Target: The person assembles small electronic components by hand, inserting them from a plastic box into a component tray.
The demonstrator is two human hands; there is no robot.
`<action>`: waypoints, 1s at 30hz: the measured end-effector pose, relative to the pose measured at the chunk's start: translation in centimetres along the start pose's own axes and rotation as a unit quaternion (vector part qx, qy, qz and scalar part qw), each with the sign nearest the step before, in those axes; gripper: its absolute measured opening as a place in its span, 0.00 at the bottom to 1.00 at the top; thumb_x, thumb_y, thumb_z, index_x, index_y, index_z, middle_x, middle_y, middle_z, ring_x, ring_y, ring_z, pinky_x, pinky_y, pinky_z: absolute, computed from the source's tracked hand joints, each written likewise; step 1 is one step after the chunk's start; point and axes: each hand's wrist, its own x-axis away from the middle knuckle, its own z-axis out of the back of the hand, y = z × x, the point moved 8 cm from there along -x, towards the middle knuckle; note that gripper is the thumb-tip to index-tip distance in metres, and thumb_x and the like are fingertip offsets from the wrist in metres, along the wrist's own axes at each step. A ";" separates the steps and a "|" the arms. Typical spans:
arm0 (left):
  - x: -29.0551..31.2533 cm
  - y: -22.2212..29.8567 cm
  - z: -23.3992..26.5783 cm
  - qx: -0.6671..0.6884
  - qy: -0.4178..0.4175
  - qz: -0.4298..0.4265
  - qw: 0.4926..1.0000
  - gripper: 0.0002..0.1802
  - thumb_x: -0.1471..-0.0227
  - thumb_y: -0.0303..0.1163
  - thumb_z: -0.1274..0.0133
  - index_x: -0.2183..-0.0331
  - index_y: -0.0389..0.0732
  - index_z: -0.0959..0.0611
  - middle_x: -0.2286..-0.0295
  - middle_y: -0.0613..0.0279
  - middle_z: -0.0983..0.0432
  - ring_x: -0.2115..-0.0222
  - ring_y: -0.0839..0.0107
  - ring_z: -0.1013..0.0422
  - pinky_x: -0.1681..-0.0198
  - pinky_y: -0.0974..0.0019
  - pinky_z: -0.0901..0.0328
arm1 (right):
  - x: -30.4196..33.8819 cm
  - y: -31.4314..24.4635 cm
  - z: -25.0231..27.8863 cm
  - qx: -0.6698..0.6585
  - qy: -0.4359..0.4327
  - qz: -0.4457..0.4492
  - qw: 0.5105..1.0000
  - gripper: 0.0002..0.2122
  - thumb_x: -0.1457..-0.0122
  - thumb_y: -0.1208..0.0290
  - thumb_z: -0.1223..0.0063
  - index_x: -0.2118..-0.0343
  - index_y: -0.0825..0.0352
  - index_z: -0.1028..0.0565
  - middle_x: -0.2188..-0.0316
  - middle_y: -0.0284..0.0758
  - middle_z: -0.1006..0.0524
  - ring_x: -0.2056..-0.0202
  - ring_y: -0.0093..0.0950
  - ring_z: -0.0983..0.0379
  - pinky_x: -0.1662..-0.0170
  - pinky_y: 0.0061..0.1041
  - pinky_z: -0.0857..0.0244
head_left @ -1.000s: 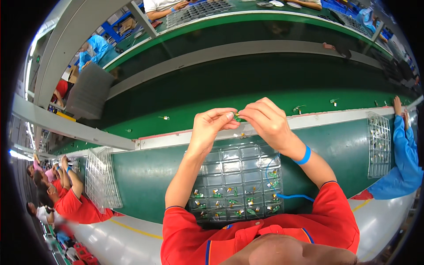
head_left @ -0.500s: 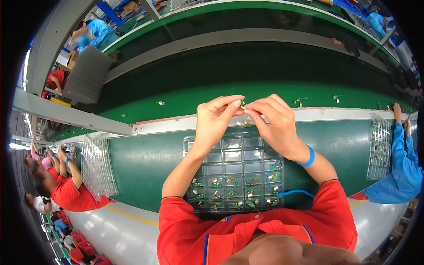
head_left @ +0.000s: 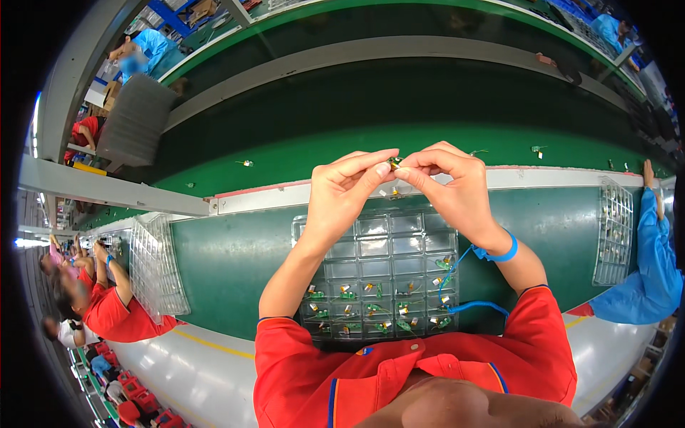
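Note:
Both hands meet above the white rail. My left hand [head_left: 339, 189] pinches one side of a small green circuit board with a yellow part [head_left: 394, 164], thumb against index finger. From the other side my right hand [head_left: 457, 182] grips the same board between thumb and fingertips. Fingers cover most of the piece, so its details are hidden. Below the hands lies a clear plastic compartment tray [head_left: 374, 247]. Its nearer compartments and right side hold several similar green boards with thin wires and white-and-yellow parts; bare compartments show toward the far side.
A blue wristband [head_left: 505, 246] with a cord [head_left: 478, 304] circles my right wrist. Beyond the rail [head_left: 278, 197], a green conveyor belt [head_left: 214, 171] carries scattered boards. Clear trays stand at left [head_left: 158, 267] and right [head_left: 612, 232]. Co-workers sit on both sides.
My hands have drawn slightly closer together around the board, and more of its green and yellow shows. The boards on the belt have shifted left. The wristband cord has moved.

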 end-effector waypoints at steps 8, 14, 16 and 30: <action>0.0 -0.1 -0.3 -0.044 0.006 -0.014 0.999 0.12 0.49 0.20 0.44 0.60 0.33 0.17 0.66 0.57 0.21 0.64 0.70 0.24 0.56 0.69 0.28 | -0.1 0.8 0.0 -0.022 -0.005 -0.028 0.999 0.04 0.50 0.78 0.37 0.70 0.70 0.19 0.73 0.35 0.21 0.70 0.22 0.24 0.65 0.19 0.28; 0.3 -0.6 0.0 -0.023 0.067 -0.009 0.997 0.10 0.48 0.21 0.44 0.61 0.31 0.17 0.68 0.56 0.21 0.67 0.71 0.23 0.58 0.69 0.27 | 0.2 0.7 -0.3 -0.022 0.029 0.010 0.999 0.07 0.52 0.78 0.35 0.68 0.70 0.21 0.72 0.34 0.22 0.70 0.21 0.25 0.64 0.19 0.26; 0.5 -0.8 0.3 0.007 0.104 -0.004 0.994 0.10 0.47 0.24 0.43 0.61 0.33 0.17 0.67 0.56 0.20 0.67 0.71 0.23 0.59 0.69 0.27 | 0.3 0.3 0.0 -0.033 0.061 0.036 0.997 0.09 0.52 0.78 0.35 0.67 0.70 0.21 0.72 0.34 0.22 0.70 0.20 0.25 0.63 0.19 0.26; 0.5 -1.4 0.1 0.045 0.130 -0.001 0.990 0.10 0.48 0.25 0.42 0.62 0.32 0.17 0.69 0.56 0.20 0.69 0.73 0.24 0.61 0.69 0.27 | 0.6 -1.3 0.1 0.071 0.087 0.138 0.984 0.09 0.54 0.82 0.37 0.67 0.70 0.22 0.73 0.35 0.23 0.72 0.24 0.26 0.69 0.20 0.29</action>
